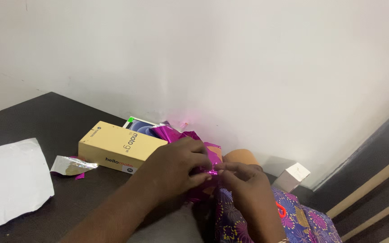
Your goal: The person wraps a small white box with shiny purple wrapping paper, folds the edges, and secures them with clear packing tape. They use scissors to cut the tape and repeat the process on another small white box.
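My left hand [174, 168] and my right hand [244, 184] meet over a parcel wrapped in shiny magenta foil paper [183, 135]. The fingers of both hands pinch a fold of the foil at the parcel's near edge. The parcel is mostly hidden under my hands. A pale yellow phone box [118, 146] lies just left of the parcel, touching the foil. Behind that box, a white box with a blue picture [139, 124] peeks out.
A sheet of silver-white paper [10, 180] lies at the left on the dark table [46, 117]. A small foil scrap [70, 165] sits by the yellow box. A small white box [292, 176] stands near the wall. Purple patterned cloth [293, 220] covers my lap.
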